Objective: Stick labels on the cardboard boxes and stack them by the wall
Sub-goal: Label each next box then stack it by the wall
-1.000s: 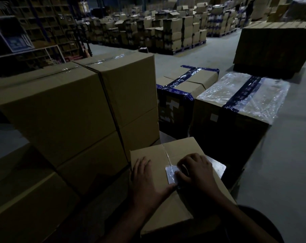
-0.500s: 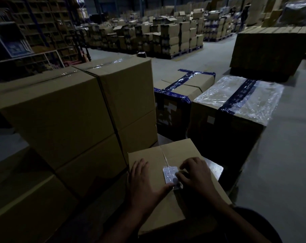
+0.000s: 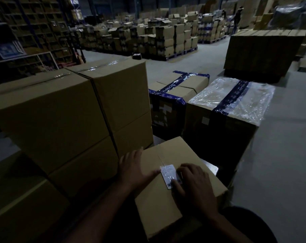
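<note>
The small cardboard box [image 3: 168, 188] sits low in front of the person, its top face turned up, and the white label [image 3: 168, 173] lies flat on that top, right across the taped centre seam near the box's far half. The left hand [image 3: 137, 170] is spread flat on the top at the box's left edge, fingers straight and gripping nothing, thumb reaching toward the label's near-left edge; to my eye it is there to hold the carton steady. The right hand [image 3: 194, 183] rests on the label's right side with its fingers bent down onto the paper, pressing more than holding, which reads as smoothing the sticker so it bonds. Whether any corner is still lifted, I cannot tell in this dim light.

Room to move is tight on the left: the tall stack of brown boxes [image 3: 68, 120] stands just beside the small box's left edge. Ahead, the blue-taped box [image 3: 173, 95] and the plastic-wrapped box [image 3: 231, 106] sit close to its far edge. The open concrete floor [image 3: 280, 163] to the right looks like the free way to lift the carton out and carry it off
</note>
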`<state>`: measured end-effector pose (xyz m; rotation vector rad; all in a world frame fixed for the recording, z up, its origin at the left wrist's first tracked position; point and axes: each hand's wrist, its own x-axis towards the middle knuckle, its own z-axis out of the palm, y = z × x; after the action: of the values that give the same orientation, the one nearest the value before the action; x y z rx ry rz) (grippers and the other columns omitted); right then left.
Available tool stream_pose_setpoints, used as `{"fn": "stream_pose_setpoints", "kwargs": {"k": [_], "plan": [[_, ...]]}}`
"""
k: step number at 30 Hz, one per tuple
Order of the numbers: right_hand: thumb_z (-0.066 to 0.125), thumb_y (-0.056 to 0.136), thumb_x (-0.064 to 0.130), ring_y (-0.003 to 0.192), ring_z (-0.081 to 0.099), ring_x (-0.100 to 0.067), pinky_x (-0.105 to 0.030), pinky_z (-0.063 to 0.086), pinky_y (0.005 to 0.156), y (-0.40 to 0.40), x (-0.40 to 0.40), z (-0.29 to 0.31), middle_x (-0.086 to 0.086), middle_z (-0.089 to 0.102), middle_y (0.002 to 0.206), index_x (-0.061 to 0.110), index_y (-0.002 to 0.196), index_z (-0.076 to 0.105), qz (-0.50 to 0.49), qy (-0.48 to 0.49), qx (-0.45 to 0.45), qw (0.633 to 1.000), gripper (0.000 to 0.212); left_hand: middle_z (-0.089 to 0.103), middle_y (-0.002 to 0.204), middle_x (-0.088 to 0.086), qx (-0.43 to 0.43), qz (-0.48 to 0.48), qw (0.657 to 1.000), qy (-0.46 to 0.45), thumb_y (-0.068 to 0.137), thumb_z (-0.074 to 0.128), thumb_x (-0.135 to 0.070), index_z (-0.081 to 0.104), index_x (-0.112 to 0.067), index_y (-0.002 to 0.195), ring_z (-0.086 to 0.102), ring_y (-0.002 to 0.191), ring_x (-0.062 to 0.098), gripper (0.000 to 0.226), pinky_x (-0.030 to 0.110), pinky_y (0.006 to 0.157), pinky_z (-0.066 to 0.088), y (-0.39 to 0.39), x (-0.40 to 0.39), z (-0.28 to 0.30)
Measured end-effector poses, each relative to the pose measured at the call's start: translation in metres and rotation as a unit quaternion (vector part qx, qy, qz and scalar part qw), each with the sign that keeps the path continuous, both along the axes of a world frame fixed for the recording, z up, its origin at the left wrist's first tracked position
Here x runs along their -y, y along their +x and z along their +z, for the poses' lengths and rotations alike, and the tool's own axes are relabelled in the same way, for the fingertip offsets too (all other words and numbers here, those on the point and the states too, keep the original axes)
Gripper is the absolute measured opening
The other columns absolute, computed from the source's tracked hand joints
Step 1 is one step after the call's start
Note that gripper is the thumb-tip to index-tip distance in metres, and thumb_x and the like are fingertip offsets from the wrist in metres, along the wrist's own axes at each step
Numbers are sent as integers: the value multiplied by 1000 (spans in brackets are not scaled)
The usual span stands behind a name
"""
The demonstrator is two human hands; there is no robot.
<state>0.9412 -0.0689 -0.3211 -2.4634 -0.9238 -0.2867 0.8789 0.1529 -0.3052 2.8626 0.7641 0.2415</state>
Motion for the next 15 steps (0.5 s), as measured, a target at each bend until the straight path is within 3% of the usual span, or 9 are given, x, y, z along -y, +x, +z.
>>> {"fn": "stream_pose_setpoints", "kwargs": {"k": [3, 7, 9, 12, 15], "plan": [[46, 86, 53, 111, 49, -6, -25, 34, 91, 25, 7, 15, 16, 56, 118, 32, 103, 60, 100, -26, -10, 995, 31, 35, 153, 4, -45, 61, 997, -29, 36, 13, -107, 16, -26, 156, 29, 141, 27, 145, 48, 113, 22, -12, 0, 9], [48, 83, 57, 116, 49, -6, -32, 39, 95, 51, 4, 20, 17, 56, 123, 35, 109, 62, 181, -66, -38, 981, 37, 30, 158, 6, -69, 96, 990, -82, 46, 30, -104, 15, -24, 156, 20, 146, 31, 137, 50, 116, 18, -25, 12, 11], [48, 80, 59, 113, 50, -8, -36, 41, 94, 55, -1, 19, 16, 56, 120, 36, 107, 63, 174, -58, -57, 981, 38, 33, 155, 4, -42, 107, 991, -75, 50, 34, -104, 18, -25, 155, 20, 146, 30, 132, 50, 115, 17, -26, 19, 9], [37, 76, 59, 110, 47, -12, -28, 33, 86, 40, -14, 14, 11, 55, 116, 32, 108, 65, 120, -48, -61, 990, 51, 37, 152, -1, 1, 110, 993, -44, 47, 25, -107, 21, -28, 153, 26, 141, 23, 132, 48, 111, 23, -31, 31, 3], [46, 75, 50, 101, 44, -13, -26, 27, 77, 10, -25, 8, 10, 54, 105, 30, 100, 65, 15, 18, -48, 999, 37, 37, 152, -4, 32, 95, 993, -53, 49, 25, -107, 20, -29, 153, 32, 139, 17, 130, 44, 110, 28, -36, 35, -2]]}}
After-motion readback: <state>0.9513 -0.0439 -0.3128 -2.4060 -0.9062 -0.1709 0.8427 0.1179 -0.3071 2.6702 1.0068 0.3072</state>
